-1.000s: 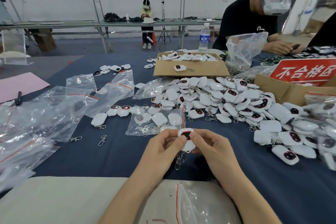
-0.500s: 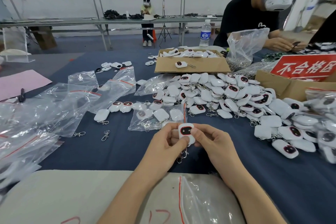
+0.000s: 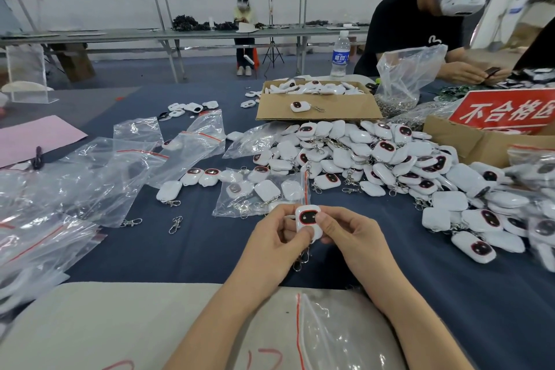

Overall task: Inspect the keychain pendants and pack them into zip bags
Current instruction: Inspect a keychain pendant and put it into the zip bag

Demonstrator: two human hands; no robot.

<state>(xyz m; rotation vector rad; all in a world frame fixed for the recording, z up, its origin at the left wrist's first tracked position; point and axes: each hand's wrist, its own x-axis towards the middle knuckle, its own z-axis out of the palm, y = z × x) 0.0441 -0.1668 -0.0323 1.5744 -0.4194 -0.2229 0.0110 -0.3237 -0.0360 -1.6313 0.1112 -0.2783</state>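
Dark blue cloth is covering the counter (image 3: 195,249) across the head view I am watching. Just above it, the left hand (image 3: 270,246) and the right hand (image 3: 354,234) are meeting around one white keychain pendant (image 3: 307,217), its dark, red-rimmed face turned up toward the camera. The fingers (image 3: 326,227) of both hands are curling in and pinching the pendant at its sides and lower edge, thumbs on its front. Its metal clasp (image 3: 301,260) is dangling below the fingers. Just beyond the fingers, a zip bag (image 3: 264,192) holding several pendants is lying flat. Farther out and to the right of the fingers, a big pile of pendants (image 3: 375,156) is sprawling toward a cardboard box (image 3: 318,109). Well to the left of the fingers, empty zip bags (image 3: 75,183) are lying crumpled.
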